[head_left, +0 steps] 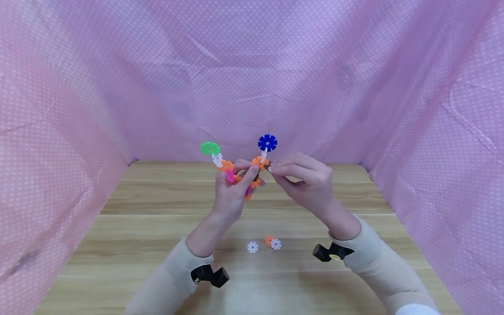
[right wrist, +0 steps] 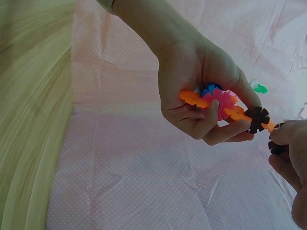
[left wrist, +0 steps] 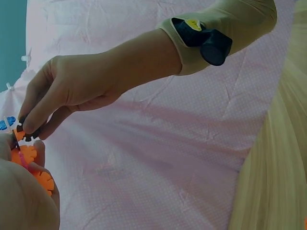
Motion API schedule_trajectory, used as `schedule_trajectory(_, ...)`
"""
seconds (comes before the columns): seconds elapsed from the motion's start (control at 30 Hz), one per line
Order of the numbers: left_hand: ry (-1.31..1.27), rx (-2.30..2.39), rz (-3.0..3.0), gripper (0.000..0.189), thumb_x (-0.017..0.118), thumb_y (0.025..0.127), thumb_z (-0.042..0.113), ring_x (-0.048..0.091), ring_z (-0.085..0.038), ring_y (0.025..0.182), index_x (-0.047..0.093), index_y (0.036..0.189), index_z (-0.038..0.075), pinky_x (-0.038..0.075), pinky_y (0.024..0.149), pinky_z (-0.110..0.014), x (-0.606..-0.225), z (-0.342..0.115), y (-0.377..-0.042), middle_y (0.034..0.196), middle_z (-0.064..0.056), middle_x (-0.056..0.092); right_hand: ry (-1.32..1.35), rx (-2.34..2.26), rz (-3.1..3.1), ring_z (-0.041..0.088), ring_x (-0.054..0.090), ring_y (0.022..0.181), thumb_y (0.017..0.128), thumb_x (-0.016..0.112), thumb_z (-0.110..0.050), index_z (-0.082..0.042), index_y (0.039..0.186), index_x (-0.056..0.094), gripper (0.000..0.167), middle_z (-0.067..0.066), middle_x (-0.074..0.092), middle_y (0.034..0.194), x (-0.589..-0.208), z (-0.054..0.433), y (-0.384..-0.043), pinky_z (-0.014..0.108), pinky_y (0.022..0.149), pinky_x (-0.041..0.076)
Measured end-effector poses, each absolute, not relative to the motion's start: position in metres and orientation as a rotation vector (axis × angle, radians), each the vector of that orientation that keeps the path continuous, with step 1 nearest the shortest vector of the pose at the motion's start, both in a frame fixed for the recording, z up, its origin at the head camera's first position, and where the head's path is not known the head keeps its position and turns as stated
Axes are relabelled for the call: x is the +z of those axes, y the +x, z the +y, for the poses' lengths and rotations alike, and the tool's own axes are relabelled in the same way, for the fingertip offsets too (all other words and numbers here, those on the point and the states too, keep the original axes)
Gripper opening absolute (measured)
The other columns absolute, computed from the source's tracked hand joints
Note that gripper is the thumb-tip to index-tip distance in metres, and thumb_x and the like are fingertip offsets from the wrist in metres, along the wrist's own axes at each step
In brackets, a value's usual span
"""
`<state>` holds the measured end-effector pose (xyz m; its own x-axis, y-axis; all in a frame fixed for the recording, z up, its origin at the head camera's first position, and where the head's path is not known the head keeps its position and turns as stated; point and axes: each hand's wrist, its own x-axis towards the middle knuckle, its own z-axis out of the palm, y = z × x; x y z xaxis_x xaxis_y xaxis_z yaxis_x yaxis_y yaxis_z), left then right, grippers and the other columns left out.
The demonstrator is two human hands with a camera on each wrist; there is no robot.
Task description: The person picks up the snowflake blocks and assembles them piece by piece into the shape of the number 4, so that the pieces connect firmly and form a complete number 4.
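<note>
My left hand (head_left: 230, 194) grips a joined chain of notched plastic discs (head_left: 225, 166) above the table. A green disc (head_left: 210, 148) tops the chain's left end, and a blue disc (head_left: 267, 143) stands on a white one at the right. In the right wrist view, the left fingers curl round a pink disc (right wrist: 220, 104), with a black disc (right wrist: 258, 120) by the thumb tip. My right hand (head_left: 307, 177) pinches another black disc (right wrist: 277, 147) against the edge of an orange disc (head_left: 257, 162). The right fingertips partly hide that black disc.
On the wooden table (head_left: 157, 245), below the hands, lie a white disc (head_left: 252, 247) and another white disc (head_left: 276, 244) overlapping an orange disc (head_left: 268, 240). Pink dotted cloth (head_left: 252, 78) surrounds the table at the back and both sides.
</note>
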<state>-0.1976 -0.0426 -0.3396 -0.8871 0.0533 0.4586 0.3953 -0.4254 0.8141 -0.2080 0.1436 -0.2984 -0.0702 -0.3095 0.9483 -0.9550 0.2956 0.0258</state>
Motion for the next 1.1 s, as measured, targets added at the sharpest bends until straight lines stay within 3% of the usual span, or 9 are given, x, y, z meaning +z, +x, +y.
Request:
schedule_trajectory(0.3,-0.576,-2.404,-1.460,0.027,0.068,0.103,0.006,0.076,-0.009,0.070,0.081,0.093,0.027,0.053,0.054,-0.014,-0.341,-0.041,-0.199,0.091,0.007,0.068,1.194,0.860,-1.653,0.027,0.077,0.083,0.094,0.079,-0.006,-0.001,0.099,0.080,0.007,0.014,0.079,0.092,-0.300,0.144,-0.212,0.023,0.088,0.066)
schedule_trajectory(0.47,-0.532,-2.409,-1.449,0.030,0.067,0.103,0.003,0.076,-0.010,0.069,0.081,0.094,0.027,0.058,0.058,-0.015,-0.338,-0.045,-0.198,0.090,0.007,0.068,1.109,0.879,-1.798,0.029,0.079,0.088,0.080,0.086,0.002,0.001,0.111,0.078,0.032,0.014,0.081,0.102,-0.314,0.156,-0.213,0.022,0.090,0.066)
schedule_trajectory(0.53,-0.512,-2.420,-1.446,0.031,0.066,0.103,0.002,0.076,-0.010,0.068,0.081,0.094,0.027,0.059,0.059,-0.015,-0.337,-0.048,-0.196,0.090,0.007,0.068,1.076,0.869,-1.893,0.027,0.079,0.087,0.078,0.088,0.000,0.000,0.111,0.078,0.035,0.012,0.081,0.103,-0.325,0.162,-0.212,0.021,0.088,0.066)
schedule_trajectory(0.83,-0.502,-2.461,-1.426,0.022,0.069,0.104,0.011,0.077,-0.009,0.070,0.080,0.093,0.027,0.053,0.054,-0.012,-0.339,-0.053,-0.196,0.085,0.008,0.070,1.176,0.830,-2.299,0.020,0.077,0.083,0.084,0.087,-0.003,-0.007,0.103,0.079,0.021,0.006,0.080,0.096,-0.387,0.184,-0.212,0.027,0.075,0.068)
schedule_trajectory(1.1,-0.507,-2.474,-1.408,0.019,0.070,0.104,0.014,0.078,-0.010,0.070,0.080,0.092,0.027,0.055,0.056,-0.013,-0.341,-0.056,-0.197,0.084,0.008,0.069,1.214,0.767,-2.752,0.021,0.075,0.090,0.092,0.083,-0.011,-0.006,0.110,0.079,0.019,0.007,0.079,0.102,-0.440,0.189,-0.203,0.033,0.079,0.068)
